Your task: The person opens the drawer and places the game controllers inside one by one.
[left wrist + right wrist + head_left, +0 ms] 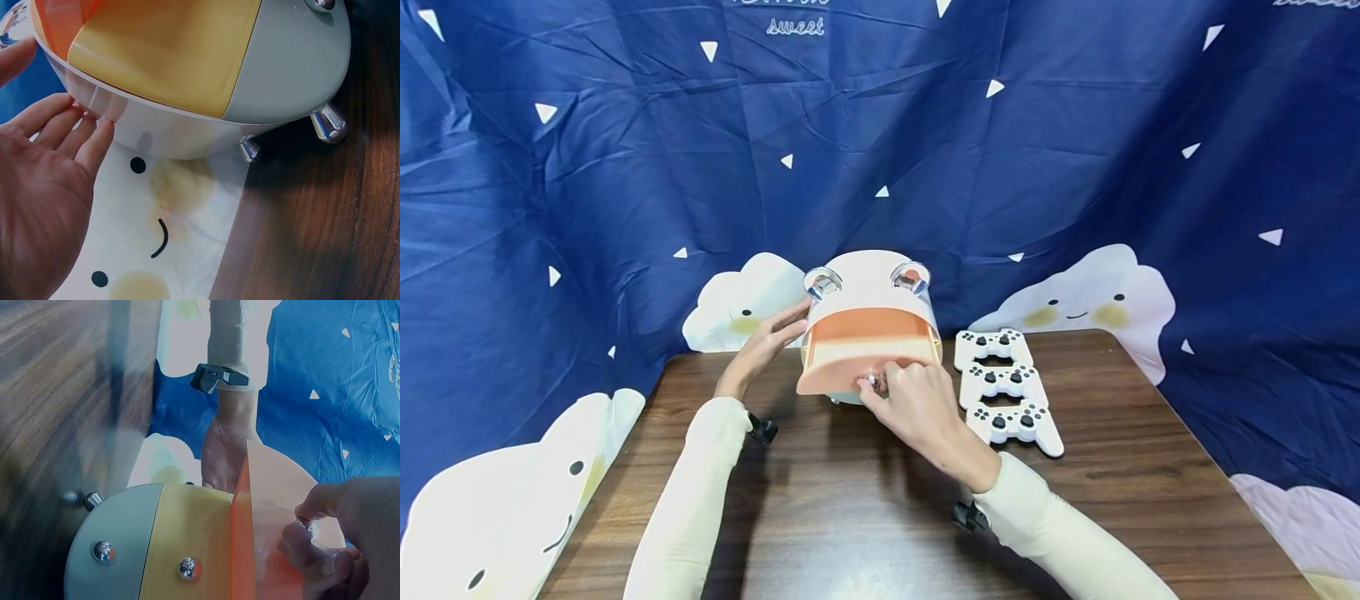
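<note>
A small rounded drawer cabinet (868, 279) in white stands on the table, with two chrome rings on top. Its orange top drawer (823, 379) is pulled out toward me. Thumb and fingers of my right hand (921, 404) pinch the silver knob (871, 380) of that drawer. Against the cabinet's left side rest the extended fingers of my left hand (758, 352). Below the orange drawer, the yellow drawer (190, 528) and the grey-green drawer (112, 522) are closed, each with its own silver knob. Short chrome feet (328, 123) hold the cabinet up.
To the right of the cabinet, a white holder shaped like stacked game controllers (1006, 382) lies on the brown wooden table (842, 517). A blue cloth (880, 125) with white triangles and smiling clouds hangs behind and around the table.
</note>
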The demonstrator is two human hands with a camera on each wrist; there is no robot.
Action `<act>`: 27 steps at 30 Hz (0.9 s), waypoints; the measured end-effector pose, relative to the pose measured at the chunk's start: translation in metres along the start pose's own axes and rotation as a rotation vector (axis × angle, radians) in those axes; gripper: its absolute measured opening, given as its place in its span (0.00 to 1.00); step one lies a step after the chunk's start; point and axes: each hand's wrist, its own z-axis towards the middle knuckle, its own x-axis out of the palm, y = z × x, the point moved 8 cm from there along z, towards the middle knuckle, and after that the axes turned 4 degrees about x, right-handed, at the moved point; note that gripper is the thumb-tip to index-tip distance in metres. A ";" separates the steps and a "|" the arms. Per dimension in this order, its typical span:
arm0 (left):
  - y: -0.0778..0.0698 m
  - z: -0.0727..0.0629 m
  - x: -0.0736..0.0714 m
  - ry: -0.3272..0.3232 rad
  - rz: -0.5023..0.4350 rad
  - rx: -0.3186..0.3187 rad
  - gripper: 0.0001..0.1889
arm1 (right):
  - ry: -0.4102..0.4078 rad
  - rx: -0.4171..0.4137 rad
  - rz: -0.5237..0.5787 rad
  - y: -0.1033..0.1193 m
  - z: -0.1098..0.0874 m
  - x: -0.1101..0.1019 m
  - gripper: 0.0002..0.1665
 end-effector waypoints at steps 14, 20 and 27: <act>0.002 0.001 -0.001 0.003 0.020 -0.005 0.32 | -0.025 -0.014 -0.001 0.003 -0.013 -0.005 0.28; 0.001 0.001 0.001 0.016 -0.003 0.007 0.32 | -0.043 -0.020 0.012 0.004 -0.019 -0.007 0.32; 0.001 0.000 0.002 0.022 -0.021 0.007 0.33 | -0.037 -0.012 0.014 0.004 -0.022 -0.008 0.27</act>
